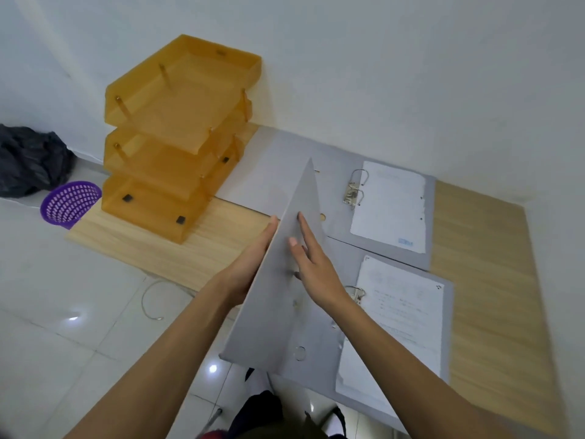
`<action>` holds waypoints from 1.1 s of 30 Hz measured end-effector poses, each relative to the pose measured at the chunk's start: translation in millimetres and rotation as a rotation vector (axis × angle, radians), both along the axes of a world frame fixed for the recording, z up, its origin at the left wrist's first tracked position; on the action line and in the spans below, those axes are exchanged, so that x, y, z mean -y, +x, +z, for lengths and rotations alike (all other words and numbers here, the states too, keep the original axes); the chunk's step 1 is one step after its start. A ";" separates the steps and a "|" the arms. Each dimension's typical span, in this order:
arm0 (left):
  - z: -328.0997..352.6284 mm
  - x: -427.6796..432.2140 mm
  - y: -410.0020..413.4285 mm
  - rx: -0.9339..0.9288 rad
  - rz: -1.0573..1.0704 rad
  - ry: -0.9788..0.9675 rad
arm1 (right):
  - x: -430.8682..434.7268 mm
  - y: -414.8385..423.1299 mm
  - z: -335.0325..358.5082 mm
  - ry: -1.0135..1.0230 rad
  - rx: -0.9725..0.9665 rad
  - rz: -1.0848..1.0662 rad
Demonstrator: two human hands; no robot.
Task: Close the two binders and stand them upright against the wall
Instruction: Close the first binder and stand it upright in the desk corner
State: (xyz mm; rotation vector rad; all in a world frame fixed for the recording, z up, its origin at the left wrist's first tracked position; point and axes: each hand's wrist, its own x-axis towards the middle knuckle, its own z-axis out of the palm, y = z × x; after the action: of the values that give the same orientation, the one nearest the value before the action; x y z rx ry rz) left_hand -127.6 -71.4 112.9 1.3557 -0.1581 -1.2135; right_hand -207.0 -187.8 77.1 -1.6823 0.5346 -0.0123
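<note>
Two grey lever-arch binders lie on a wooden desk by a white wall (411, 74). The far binder (278, 166) lies flat and open, its paper sheets (389, 207) beside the metal rings. The near binder (316, 359) is half open: its left cover (278, 299) stands raised at a steep angle over its papers (405, 324). My left hand (250, 264) presses flat on the cover's outer face, fingertips at its upper edge. My right hand (311, 264) rests flat on the inner face, fingers spread. The cover is held between both palms.
An orange three-tier letter tray (177, 137) stands on the wooden desk (490, 280) at the left, against the wall. On the tiled floor are a purple mesh basket (69, 201), a dark bag (28, 160) and a thin cable (148, 299).
</note>
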 end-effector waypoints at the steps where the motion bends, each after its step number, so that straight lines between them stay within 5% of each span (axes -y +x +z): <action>1: -7.0 12.7 -13.3 0.078 -0.011 0.004 | 5.7 -9.2 2.2 0.043 0.006 -0.027; 7: -28.7 80.0 -79.6 0.313 -0.120 0.054 | 45.7 -66.3 21.3 0.331 -0.025 -0.271; 14: -82.8 99.9 -114.5 0.618 -0.312 0.356 | 113.4 -133.7 28.9 0.186 -0.104 -0.459; 18: -110.9 85.7 -126.1 0.634 -0.267 0.457 | 139.8 -179.5 -2.5 0.023 -0.152 -0.561; 22: -129.3 72.1 -131.1 0.449 -0.050 0.481 | 159.6 -222.2 -32.4 -0.079 -0.238 -0.647; 28: -143.5 76.5 -147.4 0.453 0.027 0.522 | 163.6 -234.0 -60.9 -0.476 -0.608 -0.272; 33: -142.9 78.3 -149.7 0.455 0.001 0.522 | 147.1 -222.3 -77.5 -0.389 -0.583 0.166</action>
State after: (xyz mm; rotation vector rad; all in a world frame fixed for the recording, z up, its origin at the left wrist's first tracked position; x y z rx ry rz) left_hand -277.3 -149.6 -30.0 2.0813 -0.1655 -0.9593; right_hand -429.3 -334.8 -0.4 -2.1119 0.8629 0.5394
